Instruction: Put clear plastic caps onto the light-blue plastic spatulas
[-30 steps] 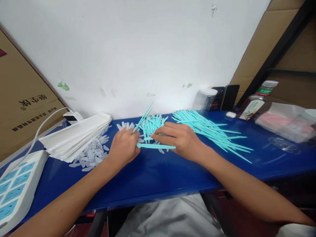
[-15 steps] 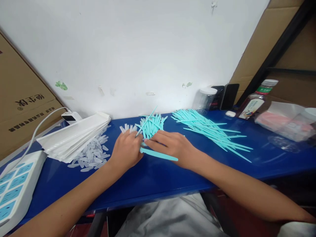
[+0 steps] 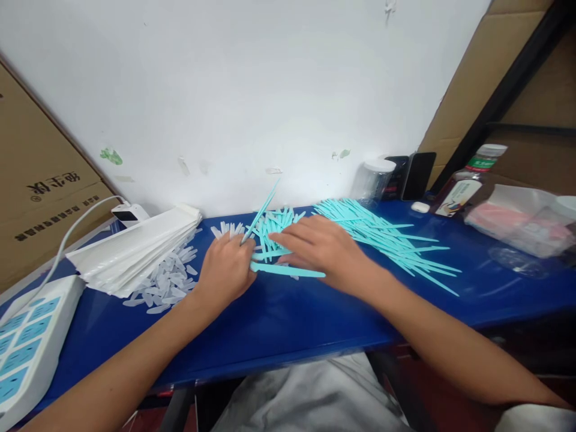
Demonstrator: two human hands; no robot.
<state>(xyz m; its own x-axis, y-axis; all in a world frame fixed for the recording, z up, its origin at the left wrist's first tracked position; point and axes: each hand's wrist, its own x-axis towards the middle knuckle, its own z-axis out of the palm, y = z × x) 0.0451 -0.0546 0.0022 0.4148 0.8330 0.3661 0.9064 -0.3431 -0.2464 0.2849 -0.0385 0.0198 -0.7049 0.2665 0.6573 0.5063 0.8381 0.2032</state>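
Note:
My left hand (image 3: 227, 269) is closed around a thin teal pick (image 3: 261, 211) that points up and to the right. A wider teal stick (image 3: 288, 271) reaches from that hand to under my right hand (image 3: 324, 247). The right hand's fingers are stretched over a small heap of short teal pieces (image 3: 274, 228) on the blue table (image 3: 279, 318); whether they grip the wider stick is hidden. A larger fan of long teal picks (image 3: 387, 237) lies to the right of that hand.
A stack of white sleeves (image 3: 135, 249) sits at left over loose clear caps (image 3: 166, 282). A white power strip (image 3: 27, 342) and cable lie at far left. A clear jar (image 3: 375, 180), a phone (image 3: 418, 175), a bottle (image 3: 468, 180) and plastic bags (image 3: 522, 225) stand at back right.
My right hand moved back from beside the left hand up onto the heap of short teal pieces, fingers stretching out. The thin pick in my left hand tilted up more.

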